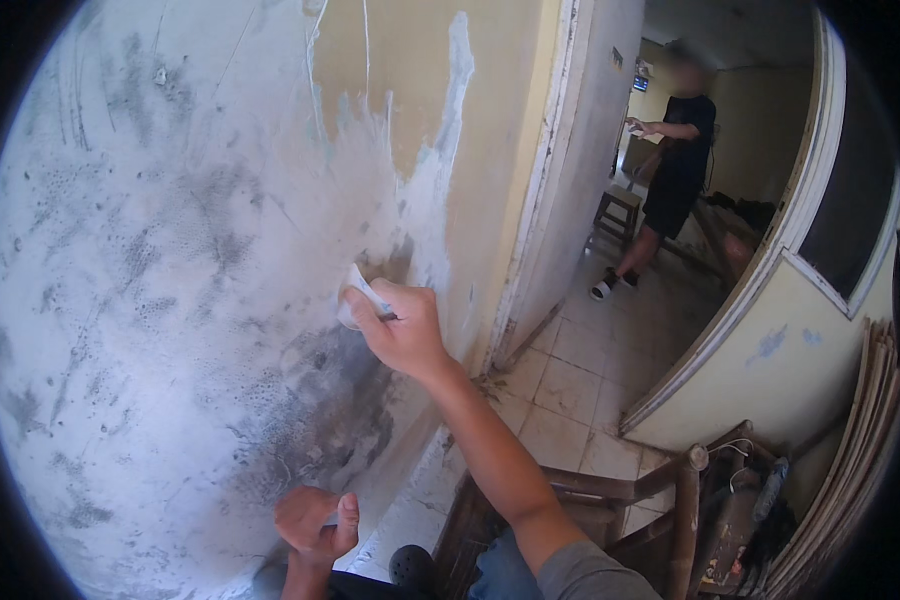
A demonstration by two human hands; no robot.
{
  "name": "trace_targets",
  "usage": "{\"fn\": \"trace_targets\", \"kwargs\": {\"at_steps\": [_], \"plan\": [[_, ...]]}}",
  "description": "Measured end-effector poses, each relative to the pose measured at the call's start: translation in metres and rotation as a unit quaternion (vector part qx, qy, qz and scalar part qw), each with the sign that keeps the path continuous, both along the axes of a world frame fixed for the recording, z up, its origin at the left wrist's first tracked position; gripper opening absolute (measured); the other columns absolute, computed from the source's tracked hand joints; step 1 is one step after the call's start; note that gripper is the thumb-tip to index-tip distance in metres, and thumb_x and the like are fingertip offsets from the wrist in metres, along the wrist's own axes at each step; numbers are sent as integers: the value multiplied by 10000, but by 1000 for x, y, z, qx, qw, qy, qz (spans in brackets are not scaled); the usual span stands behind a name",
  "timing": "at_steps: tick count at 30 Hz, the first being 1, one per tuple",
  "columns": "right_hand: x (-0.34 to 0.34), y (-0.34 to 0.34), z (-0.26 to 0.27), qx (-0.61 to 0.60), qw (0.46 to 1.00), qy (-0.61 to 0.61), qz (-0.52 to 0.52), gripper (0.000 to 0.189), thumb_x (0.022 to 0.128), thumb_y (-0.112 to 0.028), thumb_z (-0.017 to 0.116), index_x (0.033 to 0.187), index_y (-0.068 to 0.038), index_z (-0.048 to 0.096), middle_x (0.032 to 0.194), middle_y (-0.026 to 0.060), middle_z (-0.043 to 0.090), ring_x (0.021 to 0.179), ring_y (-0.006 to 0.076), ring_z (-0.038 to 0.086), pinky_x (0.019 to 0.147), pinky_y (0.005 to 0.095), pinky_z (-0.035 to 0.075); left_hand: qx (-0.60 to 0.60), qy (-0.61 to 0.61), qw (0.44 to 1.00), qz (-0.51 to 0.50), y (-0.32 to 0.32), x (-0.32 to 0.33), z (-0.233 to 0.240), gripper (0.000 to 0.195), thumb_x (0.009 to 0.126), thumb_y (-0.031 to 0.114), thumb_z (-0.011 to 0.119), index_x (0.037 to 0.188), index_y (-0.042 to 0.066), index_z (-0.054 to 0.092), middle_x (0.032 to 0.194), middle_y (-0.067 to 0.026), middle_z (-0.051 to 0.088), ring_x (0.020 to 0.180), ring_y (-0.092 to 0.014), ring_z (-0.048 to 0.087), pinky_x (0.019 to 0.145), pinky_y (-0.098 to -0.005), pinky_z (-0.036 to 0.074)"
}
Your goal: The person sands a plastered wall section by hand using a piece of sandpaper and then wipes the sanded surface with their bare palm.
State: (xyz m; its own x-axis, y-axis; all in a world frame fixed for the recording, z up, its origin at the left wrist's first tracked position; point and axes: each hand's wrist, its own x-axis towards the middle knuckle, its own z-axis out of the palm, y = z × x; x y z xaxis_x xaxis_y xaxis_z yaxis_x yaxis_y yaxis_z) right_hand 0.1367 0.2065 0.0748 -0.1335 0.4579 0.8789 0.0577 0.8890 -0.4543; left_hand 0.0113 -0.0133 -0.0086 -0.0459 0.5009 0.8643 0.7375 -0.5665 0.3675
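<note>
My right hand (pixel 409 322) grips a folded piece of pale sheet, probably sandpaper (pixel 361 300), between thumb and fingers, against the wall (pixel 195 262). The wall surface is whitish plaster with grey and dark mottled patches, and ragged strips of it reach up over beige paint (pixel 412 67). Low in the view, near the darkest patch, my left hand (pixel 316 521) is raised with its thumb up and fingers curled. Nothing shows in it, though its palm side is partly hidden.
To the right of the wall, a doorway opens on a tiled floor (pixel 570 375), where a person (pixel 679 157) stands beside a wooden stool (pixel 616 210). Wooden furniture (pixel 686 510) is close at my lower right, near stacked thin boards (pixel 844 472). A dark perforated clog (pixel 411 566) shows below.
</note>
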Motion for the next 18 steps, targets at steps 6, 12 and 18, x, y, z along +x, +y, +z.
{"fn": "trace_targets", "kwargs": {"at_steps": [6,12,18], "plan": [[0,-1,1,-7,1000,3,15,274,922,-162,665,713,8,611,533,85,524,467,101,471,450,285,382,1,-1,1000,4,-1,0,4,230,836,96,690,641,65,573,537,-71,561,450,-238,549,461,-328,400],[3,4,-1,-13,999,12,-41,276,929,-178,660,734,13,621,533,93,529,475,102,474,460,290,391,7,-4,1000,11,0,-1,4,229,830,93,691,637,62,570,532,-77,553,447,-235,542,459,-325,392],[5,-2,2,-33,999,-30,9,280,940,-191,648,751,15,632,538,98,546,476,102,485,464,291,396,13,0,1000,14,0,-2,2,226,828,87,684,641,62,562,530,-74,541,436,-236,519,453,-330,375]]}}
